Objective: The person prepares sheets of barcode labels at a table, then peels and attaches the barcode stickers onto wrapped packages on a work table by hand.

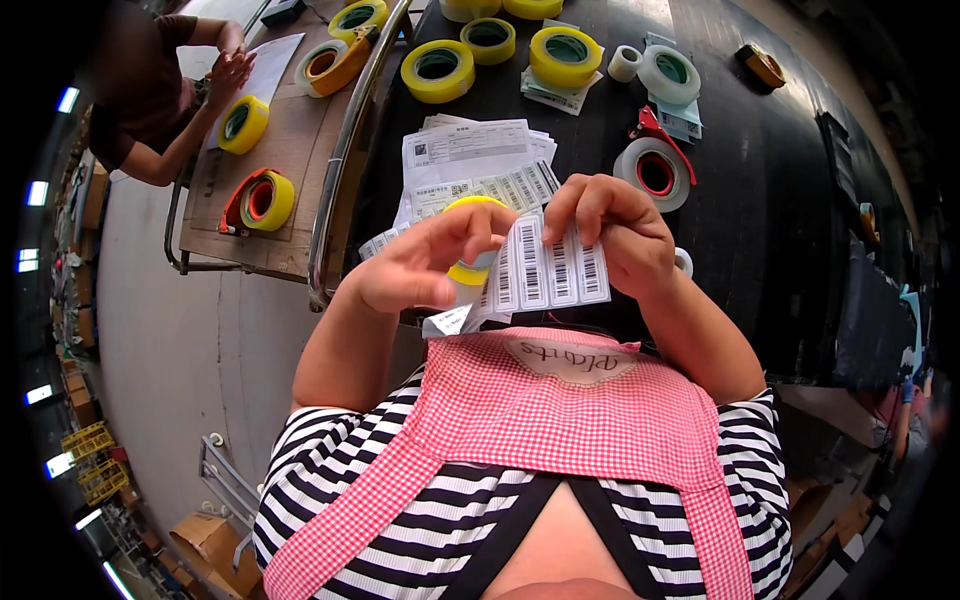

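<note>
Black table (760, 200) holds tape rolls (437, 91) and papers (465, 148) beyond the label sheet (545, 275) the right grip (630, 235) pinches, left grip (415, 262) spread

Apron (570, 430): pink-and-white gingham, spread wide across the lower centre from where I stand
Patch (570, 361): pale, wavy-edged, dark looping lettering — near the apron's upper edge
Straps (350, 520): same check, lower left and lower right
Shirt (440, 520): bold black-and-white stripes
Neckline (507, 540): black bands meeting in a point — bottom centre
Sleeves (300, 445): striped, short
</note>
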`<state>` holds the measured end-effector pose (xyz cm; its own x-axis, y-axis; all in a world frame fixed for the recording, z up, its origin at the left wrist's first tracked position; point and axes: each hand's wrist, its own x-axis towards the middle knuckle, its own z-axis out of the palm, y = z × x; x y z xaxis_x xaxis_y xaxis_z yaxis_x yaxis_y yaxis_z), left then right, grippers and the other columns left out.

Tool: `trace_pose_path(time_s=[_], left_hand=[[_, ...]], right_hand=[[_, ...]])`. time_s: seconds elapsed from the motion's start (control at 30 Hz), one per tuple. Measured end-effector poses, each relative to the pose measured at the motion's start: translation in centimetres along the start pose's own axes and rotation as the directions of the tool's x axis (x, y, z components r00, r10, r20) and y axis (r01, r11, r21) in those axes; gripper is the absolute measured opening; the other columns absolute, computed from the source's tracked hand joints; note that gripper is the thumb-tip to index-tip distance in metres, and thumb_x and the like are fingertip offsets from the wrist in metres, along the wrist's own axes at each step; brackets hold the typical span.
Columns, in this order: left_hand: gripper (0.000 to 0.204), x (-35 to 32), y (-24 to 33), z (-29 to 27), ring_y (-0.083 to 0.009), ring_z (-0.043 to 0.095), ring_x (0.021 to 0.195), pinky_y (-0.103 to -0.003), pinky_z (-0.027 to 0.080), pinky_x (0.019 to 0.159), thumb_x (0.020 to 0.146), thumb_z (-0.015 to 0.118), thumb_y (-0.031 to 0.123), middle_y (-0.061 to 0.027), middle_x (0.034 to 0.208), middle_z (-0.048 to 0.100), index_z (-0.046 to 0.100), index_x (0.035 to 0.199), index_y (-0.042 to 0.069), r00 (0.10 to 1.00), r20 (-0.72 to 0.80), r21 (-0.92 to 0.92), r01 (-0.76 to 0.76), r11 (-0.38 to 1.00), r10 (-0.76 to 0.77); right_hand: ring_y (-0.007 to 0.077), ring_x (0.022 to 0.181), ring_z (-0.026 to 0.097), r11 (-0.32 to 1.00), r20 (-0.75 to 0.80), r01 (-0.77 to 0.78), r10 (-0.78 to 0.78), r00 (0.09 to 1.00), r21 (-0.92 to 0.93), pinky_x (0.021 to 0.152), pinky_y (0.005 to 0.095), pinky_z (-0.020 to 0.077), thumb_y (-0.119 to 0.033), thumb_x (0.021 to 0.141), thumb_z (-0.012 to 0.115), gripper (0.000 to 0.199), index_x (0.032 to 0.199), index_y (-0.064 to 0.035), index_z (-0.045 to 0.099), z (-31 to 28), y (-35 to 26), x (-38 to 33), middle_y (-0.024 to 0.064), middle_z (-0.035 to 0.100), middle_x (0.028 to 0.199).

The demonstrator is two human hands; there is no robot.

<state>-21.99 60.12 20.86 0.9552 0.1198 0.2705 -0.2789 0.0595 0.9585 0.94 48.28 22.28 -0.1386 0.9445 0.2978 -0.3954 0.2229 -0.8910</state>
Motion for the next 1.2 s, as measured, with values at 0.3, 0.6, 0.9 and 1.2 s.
trace_pose_path(time_s=[0.3,0.6,0.9,1.2], left_hand=[[0.051,2.0,-0.6,2.6,-0.0185,0.065,0.100,-0.032,0.053,0.089,0.085,0.069,0.002,-0.0128,0.105,0.063,0.042,0.128,0.004,0.883,-0.341,-0.496,0.123,0.859,-0.323],[0.045,2.2,-1.1,4.0,-0.0148,0.062,0.095,-0.029,0.052,0.084,0.082,0.071,-0.001,-0.0079,0.102,0.061,0.046,0.119,0.005,0.817,-0.512,-0.478,-0.016,0.878,-0.264],[0.034,-4.4,0.6,-1.7,-0.0108,0.061,0.088,-0.025,0.051,0.083,0.084,0.065,-0.004,-0.0047,0.096,0.061,0.052,0.114,0.005,0.483,-0.873,0.068,-0.024,0.997,0.071],[0.044,-3.2,-0.4,0.3,-0.0064,0.057,0.080,-0.020,0.048,0.078,0.082,0.066,-0.009,-0.0020,0.089,0.057,0.047,0.120,0.004,0.377,-0.905,0.194,-0.049,0.980,0.198]], right_hand=[[0.0153,0.073,0.050,0.928,0.011,-0.053,0.052,0.999,0.368,0.070,0.0272,0.0475,-0.002,0.071,0.038,0.012,0.079,-0.0072,0.046,-1.0,2.4,1.6,0.0113,0.055,0.082],[0.0144,0.075,0.053,0.905,0.076,-0.067,0.038,0.996,0.420,0.071,0.0252,0.0470,0.000,0.076,0.041,0.015,0.085,-0.0054,0.052,-1.4,2.7,1.7,0.0125,0.060,0.090],[0.0212,0.079,0.066,0.331,-0.423,-0.436,0.113,0.899,-0.837,0.072,0.0320,0.0521,-0.005,0.084,0.060,0.015,0.096,-0.0053,0.067,-8.8,5.3,-2.5,0.0076,0.067,0.091],[0.0200,0.077,0.056,-0.372,0.119,0.173,0.165,0.979,-0.912,0.068,0.0320,0.0432,-0.011,0.077,0.057,0.006,0.077,-0.0107,0.063,-7.1,10.4,-4.0,0.0028,0.056,0.081]])
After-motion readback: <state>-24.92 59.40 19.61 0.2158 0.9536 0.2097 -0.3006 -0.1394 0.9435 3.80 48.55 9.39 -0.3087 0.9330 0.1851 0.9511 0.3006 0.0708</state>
